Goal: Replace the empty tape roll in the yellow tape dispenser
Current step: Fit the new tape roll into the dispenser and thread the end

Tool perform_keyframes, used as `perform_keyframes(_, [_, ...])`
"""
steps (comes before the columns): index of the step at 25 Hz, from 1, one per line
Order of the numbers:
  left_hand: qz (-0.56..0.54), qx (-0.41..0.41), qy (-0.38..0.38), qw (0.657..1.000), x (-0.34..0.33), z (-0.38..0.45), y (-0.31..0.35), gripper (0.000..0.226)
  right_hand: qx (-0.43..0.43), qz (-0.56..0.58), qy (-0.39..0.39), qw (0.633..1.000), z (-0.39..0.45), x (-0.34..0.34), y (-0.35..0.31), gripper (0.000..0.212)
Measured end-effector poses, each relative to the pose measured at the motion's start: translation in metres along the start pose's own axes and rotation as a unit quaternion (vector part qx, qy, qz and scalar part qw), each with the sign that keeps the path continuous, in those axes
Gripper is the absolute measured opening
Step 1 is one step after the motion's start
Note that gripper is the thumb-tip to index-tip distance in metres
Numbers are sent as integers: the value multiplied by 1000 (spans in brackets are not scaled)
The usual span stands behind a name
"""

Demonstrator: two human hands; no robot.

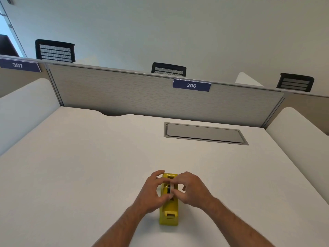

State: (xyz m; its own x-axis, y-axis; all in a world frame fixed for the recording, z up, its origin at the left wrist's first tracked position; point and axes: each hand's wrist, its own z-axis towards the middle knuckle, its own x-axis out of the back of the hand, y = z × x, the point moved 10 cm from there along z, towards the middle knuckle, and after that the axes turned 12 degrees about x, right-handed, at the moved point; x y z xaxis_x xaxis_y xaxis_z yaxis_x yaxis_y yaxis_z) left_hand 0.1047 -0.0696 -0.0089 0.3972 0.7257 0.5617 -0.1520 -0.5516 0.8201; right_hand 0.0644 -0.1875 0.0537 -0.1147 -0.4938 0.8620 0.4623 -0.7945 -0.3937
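Head view: both hands (170, 190) pinch the roll (170, 188) inside the yellow dispenser (169, 213) between them.

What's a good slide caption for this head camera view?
Both hands work the roll in a yellow tape dispenser.

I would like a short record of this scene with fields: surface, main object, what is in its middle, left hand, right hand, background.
surface: white desk with a closed grey cable hatch
main object: yellow tape dispenser, standing on the desk
middle: a whitish roll on a black hub, partly hidden
left hand: fingers curled on the dispenser's left side
right hand: pinches at the roll
background: grey partition, sign 306
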Motion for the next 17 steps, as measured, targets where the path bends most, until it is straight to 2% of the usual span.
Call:
perform_keyframes(2, [-2,1,1,1000,1,0,1,48,17,-19,-15,1000,0,-1,-4,26])
perform_keyframes(7, [16,7,0,1000,-3,3,-1,61,45,-33,-23,998,5,1,-10,15])
perform_keyframes(17, [1,35,-9,999,-5,7,-6,54,32,-21,-28,999,8,2,-5,15])
